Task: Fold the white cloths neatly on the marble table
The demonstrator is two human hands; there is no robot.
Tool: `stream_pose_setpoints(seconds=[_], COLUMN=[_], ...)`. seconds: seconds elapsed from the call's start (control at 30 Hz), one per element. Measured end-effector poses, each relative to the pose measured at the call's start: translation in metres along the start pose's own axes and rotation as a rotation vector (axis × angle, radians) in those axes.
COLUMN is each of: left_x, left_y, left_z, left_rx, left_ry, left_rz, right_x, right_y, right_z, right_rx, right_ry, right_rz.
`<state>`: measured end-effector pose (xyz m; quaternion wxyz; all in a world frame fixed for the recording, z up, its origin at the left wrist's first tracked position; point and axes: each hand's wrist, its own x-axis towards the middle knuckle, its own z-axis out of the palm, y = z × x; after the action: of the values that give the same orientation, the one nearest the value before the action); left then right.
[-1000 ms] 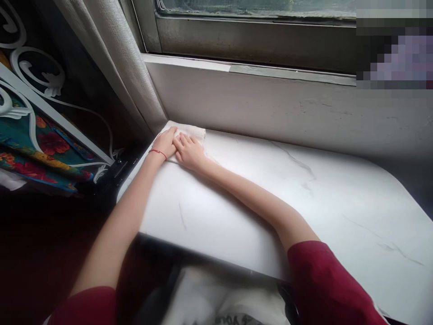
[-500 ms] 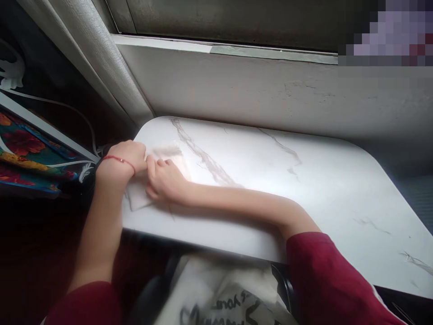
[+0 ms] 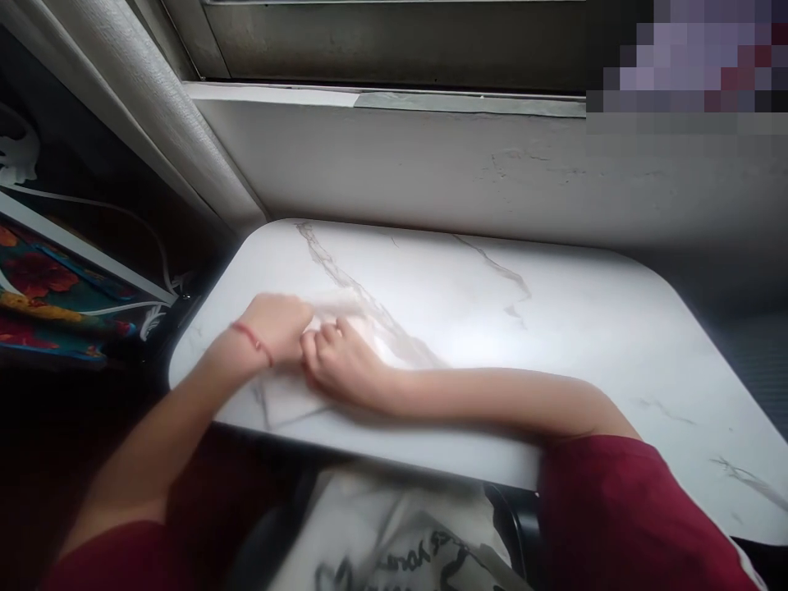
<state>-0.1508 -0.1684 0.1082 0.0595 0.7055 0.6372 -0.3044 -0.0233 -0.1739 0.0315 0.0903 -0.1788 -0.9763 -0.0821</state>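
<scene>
A thin, whitish sheet (image 3: 292, 400) lies over the left part of the white marble-patterned table (image 3: 591, 328); it could be a tissue or a wrapper, and motion blurs it. My left hand (image 3: 277, 324), with a red string bracelet on its wrist, is closed at the sheet's left side. Right beside it, my right hand (image 3: 345, 361) has its fingers curled in and pinched on the sheet. The two hands meet knuckle to knuckle. Their fingertips are hidden, and so is the middle of the sheet beneath them.
Behind the table stands a pale wall (image 3: 394, 172) under a window ledge (image 3: 431, 107). A light curtain (image 3: 160, 123) hangs at the left. Colourful flowered cloth (image 3: 43, 287) and a white cable (image 3: 123, 205) are at far left. Printed light fabric (image 3: 406, 533) shows below the table's front edge.
Both hands have moved together to the right and nearer to me, and the sheet has shifted with them. The camera view has tilted slightly.
</scene>
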Motion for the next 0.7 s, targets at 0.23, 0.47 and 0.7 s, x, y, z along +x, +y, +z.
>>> stream_pose_setpoints(seconds=[0.23, 0.47, 0.7], left_x=[0.094, 0.141, 0.155], left_y=[0.009, 0.056, 0.073], left_z=[-0.067, -0.075, -0.065], left_rx=[-0.281, -0.194, -0.237], left_ry=[-0.227, 0.274, 0.359], left_rz=[0.037, -0.102, -0.165], right_x=[0.008, 0.006, -0.002], right_y=[0.087, 0.148, 0.184], right_z=[-0.006, 0.024, 0.052], right_rx=[0.058, 0.033, 0.097], right_ry=[-0.213, -0.173, -0.110], right_rz=[0.348, 0.481, 0.412])
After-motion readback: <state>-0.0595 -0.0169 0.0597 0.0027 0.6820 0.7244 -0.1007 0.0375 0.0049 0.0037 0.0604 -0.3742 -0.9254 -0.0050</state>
